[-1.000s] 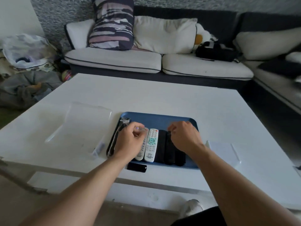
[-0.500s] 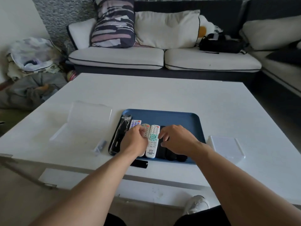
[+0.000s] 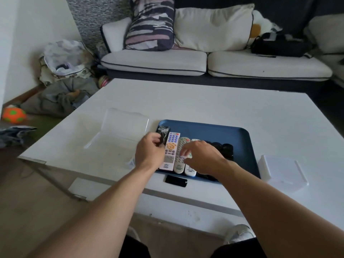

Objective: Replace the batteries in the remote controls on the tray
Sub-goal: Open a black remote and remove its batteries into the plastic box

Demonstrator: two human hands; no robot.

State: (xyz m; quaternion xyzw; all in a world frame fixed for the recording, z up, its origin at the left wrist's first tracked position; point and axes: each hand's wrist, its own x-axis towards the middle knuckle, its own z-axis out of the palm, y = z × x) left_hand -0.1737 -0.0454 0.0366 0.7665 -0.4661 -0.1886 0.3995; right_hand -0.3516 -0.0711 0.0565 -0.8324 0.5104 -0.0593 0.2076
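With the left hand point(image 3: 149, 151) gripping the black remote point(image 3: 163, 134) at the blue tray's point(image 3: 242, 144) nine o'clock edge and the right hand point(image 3: 201, 157) resting loose-fingered on the grey remote point(image 3: 180, 155), lifting could jostle neighbours.

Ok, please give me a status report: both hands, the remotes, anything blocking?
Left hand grips black remote at tray's left edge. Right hand open, fingers on the light remotes. Nothing blocking.

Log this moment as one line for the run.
left hand: grips black remote | right hand: fingers on grey remote | blue tray: remotes in row
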